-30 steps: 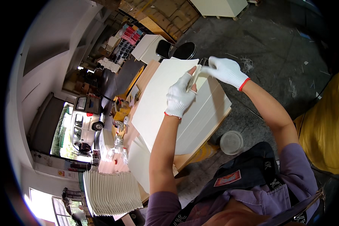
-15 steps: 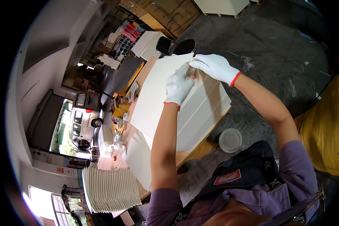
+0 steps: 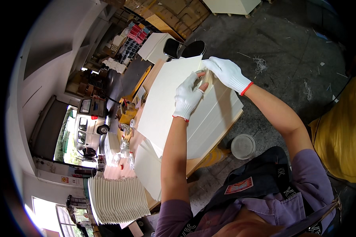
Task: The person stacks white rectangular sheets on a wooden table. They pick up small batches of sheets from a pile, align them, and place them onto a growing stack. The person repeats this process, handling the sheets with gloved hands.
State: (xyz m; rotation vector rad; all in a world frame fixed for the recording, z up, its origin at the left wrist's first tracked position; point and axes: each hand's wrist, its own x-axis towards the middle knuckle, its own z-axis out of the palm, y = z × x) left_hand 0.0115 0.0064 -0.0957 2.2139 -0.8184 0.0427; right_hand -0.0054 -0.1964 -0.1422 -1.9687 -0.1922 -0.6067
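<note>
A large stack of white sheets (image 3: pixel 162 98) lies on the wooden table, its layered edges facing right. My left hand (image 3: pixel 187 96), in a white glove with bare thumb and finger tips, rests over the top sheet near its right edge. Its thumb and forefinger are spread apart beside a pale, translucent strip (image 3: pixel 209 82). At the stack's far right corner, my fully gloved right hand (image 3: pixel 225 74) has its fingers bunched together on the strip's upper end. Those fingertips are partly hidden, and I cannot tell what the strip is made of.
A ribbed stack of white pieces (image 3: pixel 116 199) stands at the table's near left end. Tools and a yellow box (image 3: pixel 127 112) lie along the left side. A round lidded tub (image 3: pixel 243 146) is on the floor, and a yellow sack (image 3: pixel 342 134) at right.
My left thumb and forefinger have spread apart from a closer pinch, and the left hand has drawn slightly back from the right. The pale strip shows more between them.
</note>
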